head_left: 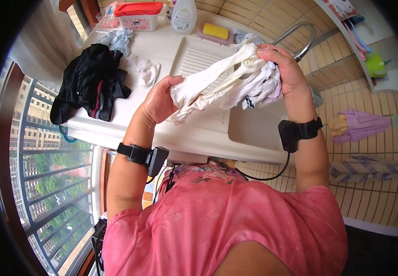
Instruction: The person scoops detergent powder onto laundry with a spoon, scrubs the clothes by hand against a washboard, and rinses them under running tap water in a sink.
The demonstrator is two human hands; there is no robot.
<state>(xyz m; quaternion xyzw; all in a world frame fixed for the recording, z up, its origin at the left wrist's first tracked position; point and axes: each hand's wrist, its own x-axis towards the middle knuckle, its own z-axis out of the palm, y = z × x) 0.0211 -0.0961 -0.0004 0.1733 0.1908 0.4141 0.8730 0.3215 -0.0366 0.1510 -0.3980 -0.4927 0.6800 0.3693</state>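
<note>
Okay, nearest first: one pink top (217,216), two forearms, one black strapped device on each. Two hands, both on one white cloth (203,87) stretched between them above the sink counter (162,133). Left hand (160,100) is partly closed on the cloth's left end, thumb up top, most fingers hidden under it. Right hand (285,66) is curled closed on the upper right end. One crumpled bundle (265,85), white and lilac with dark bits, hangs by the right hand; piece count unclear.

Under them, one sink basin (258,126) at right, one ribbed washboard area (203,62) left of it. Counter's left side: one black heap (88,83) with a red stripe, one small whitish cloth (148,73), one pale blue cloth (116,42) behind. Back edge: one red-lidded tub (137,20), one clear-white bottle (183,18), one yellow block (215,31) in one dish (203,36), one curved tap (310,34). Right wall: two hanging cloths, one purple (364,124), one patterned (369,169).
</note>
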